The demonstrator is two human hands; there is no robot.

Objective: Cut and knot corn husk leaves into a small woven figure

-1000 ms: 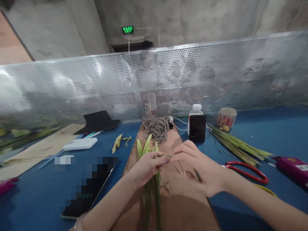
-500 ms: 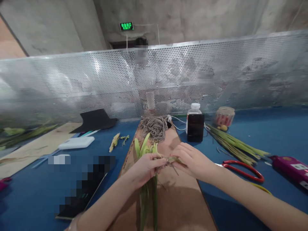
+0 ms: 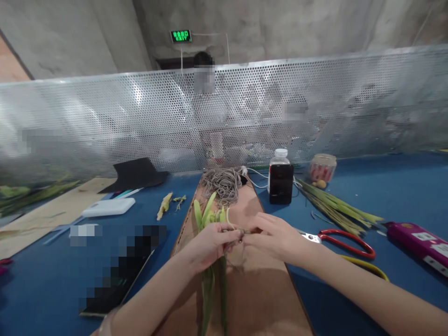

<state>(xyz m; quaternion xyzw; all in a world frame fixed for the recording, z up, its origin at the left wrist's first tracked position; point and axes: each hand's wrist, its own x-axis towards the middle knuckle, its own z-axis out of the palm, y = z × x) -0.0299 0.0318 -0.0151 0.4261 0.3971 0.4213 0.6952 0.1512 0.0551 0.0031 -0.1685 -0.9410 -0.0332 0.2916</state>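
1. Long, flat green leaves [image 3: 207,296] gathered above brown rectangular board [image 3: 261,305]; lower ends loose, work apparently unfinished.
2. Left hand [image 3: 213,243] pinches leaves; right hand [image 3: 276,238] alongside, fingers bunched, can't tell what's gripped.

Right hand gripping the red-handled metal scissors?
No, the scissors lie on the blue tabletop, while the right hand has its fingertips at the left hand, which holds long green leaves.
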